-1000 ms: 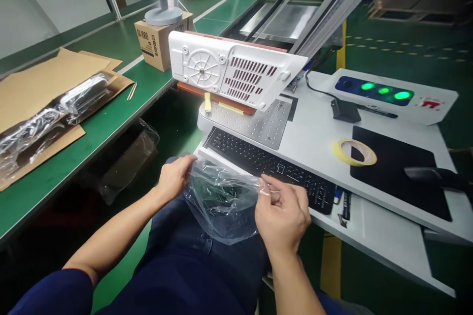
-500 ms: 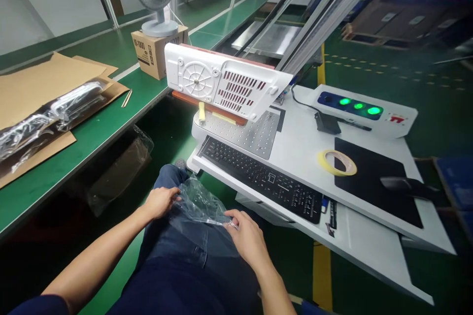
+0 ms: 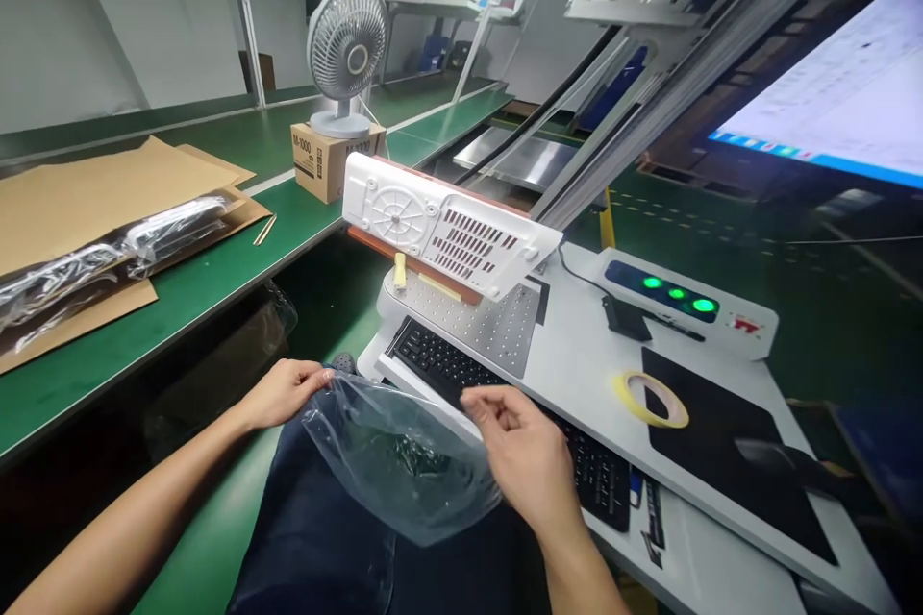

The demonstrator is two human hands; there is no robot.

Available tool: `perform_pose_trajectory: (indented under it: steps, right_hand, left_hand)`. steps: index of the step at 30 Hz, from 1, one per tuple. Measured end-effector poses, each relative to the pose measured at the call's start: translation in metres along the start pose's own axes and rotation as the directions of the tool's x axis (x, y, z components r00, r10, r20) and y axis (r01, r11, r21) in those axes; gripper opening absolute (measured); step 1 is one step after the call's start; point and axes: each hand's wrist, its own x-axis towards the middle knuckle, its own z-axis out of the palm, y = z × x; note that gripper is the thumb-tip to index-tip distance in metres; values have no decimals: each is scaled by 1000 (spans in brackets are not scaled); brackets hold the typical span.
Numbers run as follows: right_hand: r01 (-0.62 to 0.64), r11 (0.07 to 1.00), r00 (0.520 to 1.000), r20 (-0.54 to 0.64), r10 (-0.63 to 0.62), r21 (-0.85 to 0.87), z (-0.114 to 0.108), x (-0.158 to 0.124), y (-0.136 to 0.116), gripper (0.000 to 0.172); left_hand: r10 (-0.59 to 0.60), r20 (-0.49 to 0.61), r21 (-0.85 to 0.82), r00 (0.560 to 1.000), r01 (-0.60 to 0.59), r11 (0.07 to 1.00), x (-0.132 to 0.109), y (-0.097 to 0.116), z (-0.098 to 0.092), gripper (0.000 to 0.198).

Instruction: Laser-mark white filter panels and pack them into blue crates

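A clear plastic bag (image 3: 404,461) hangs open over my lap. My left hand (image 3: 283,391) pinches its left rim, and my right hand (image 3: 525,454) pinches its right rim, so the mouth is stretched between them. Both hands are closed on the film. Just beyond the bag lies a black keyboard (image 3: 461,377) on a white workstation (image 3: 577,360). A white plastic housing (image 3: 447,233) with vent slots rests tilted on a perforated metal plate (image 3: 490,327) behind the keyboard.
A yellow tape roll (image 3: 650,399), a black mouse mat (image 3: 728,447) and a panel with green lights (image 3: 678,293) sit on the workstation. To the left, a green bench (image 3: 187,283) carries cardboard sheets, bagged parts (image 3: 108,255), a box (image 3: 328,159) and a fan (image 3: 347,53).
The bag was lowered flat onto my lap half a second ago; now both hands have lifted it and spread it open again. The camera has tilted upward.
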Motion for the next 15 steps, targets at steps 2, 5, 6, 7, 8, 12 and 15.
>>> perform_pose_trajectory:
  steps: [2, 5, 6, 7, 8, 12, 15]
  right_hand:
    - [-53, 999, 993, -108, 53, 8, 2, 25, 2, 78]
    - [-111, 989, 968, -215, 130, 98, 7, 63, 10, 90]
    - [-114, 984, 959, -244, 145, 136, 8, 74, 12, 91]
    - [-109, 980, 951, -270, 152, 167, 7, 85, 13, 90]
    - [-101, 978, 944, -293, 152, 183, 5, 95, 13, 89]
    - [-94, 991, 920, -372, 123, 95, -6, 138, 15, 85]
    - [-113, 993, 895, -433, 111, 22, -12, 171, 23, 91]
  left_hand:
    - [4, 40, -38, 999, -2, 999, 18, -2, -12, 65]
    - [-70, 97, -155, 993, 84, 984, 64, -11, -29, 80]
    - [-91, 61, -180, 994, 101, 978, 83, -13, -36, 81]
    - [-98, -2, -183, 995, 96, 978, 104, -12, -43, 79]
    - [-83, -81, -157, 993, 70, 985, 127, -9, -52, 72]
    - [53, -342, 56, 938, -36, 998, 220, 24, -95, 49]
    - [114, -510, 77, 852, -87, 993, 283, 49, -127, 73]
